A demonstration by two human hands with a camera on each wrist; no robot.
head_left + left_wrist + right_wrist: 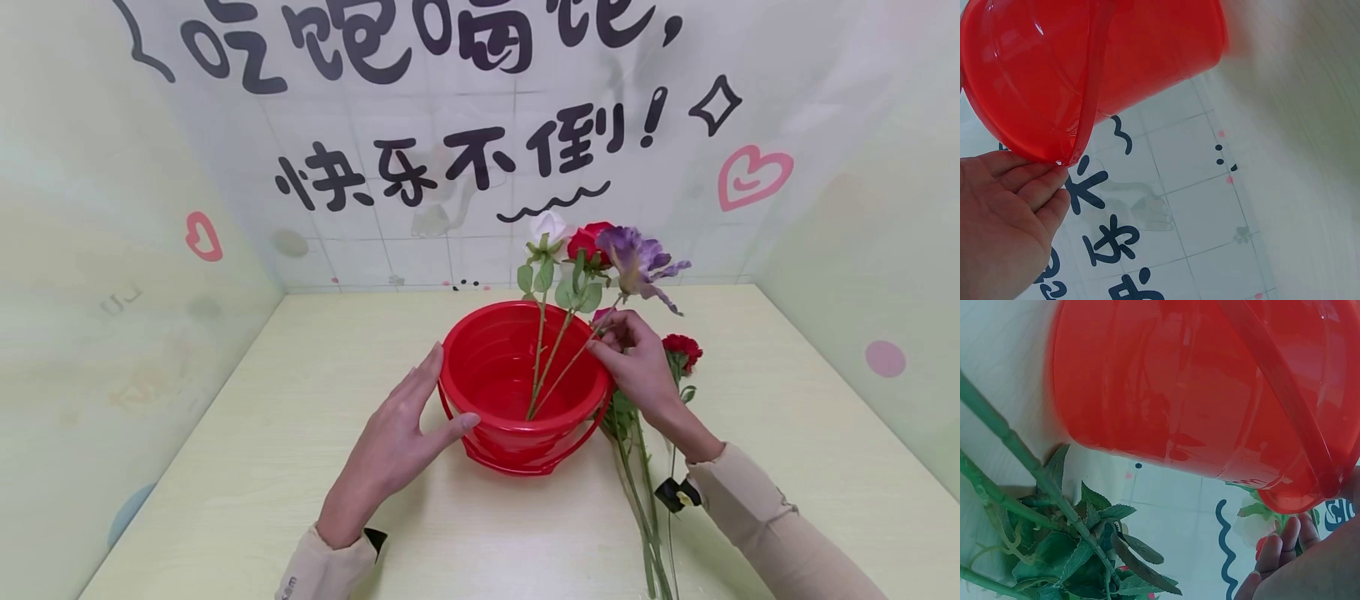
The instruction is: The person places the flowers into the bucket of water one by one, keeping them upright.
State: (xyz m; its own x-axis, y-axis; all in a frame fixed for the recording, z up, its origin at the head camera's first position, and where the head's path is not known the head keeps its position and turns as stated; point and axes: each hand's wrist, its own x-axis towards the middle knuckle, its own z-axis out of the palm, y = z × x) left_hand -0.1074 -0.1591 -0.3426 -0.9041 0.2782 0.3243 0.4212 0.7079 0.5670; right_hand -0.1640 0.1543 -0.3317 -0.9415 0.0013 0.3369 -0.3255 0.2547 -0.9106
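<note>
A red bucket (480,375) with a thin handle stands on the table. Inside it lean the stems of a white rose (550,229), a red rose (588,242) and a purple flower (637,258). At the bucket's right rim my right hand (645,367) pinches the purple flower's stem between thumb and fingers. My left hand (401,429) rests against the left rim, fingers straight, thumb spread over the front edge. In the left wrist view, the left hand (1010,212) touches the rim with its fingertips. The right wrist view has the right hand (1304,562) beside the rim.
Right of the bucket lie more flowers, among them a red carnation (682,352), with long green stems (645,508) reaching toward the front. Green leaves (1085,550) lie close by the bucket. A wall with printed lettering (480,158) closes off the back of the table.
</note>
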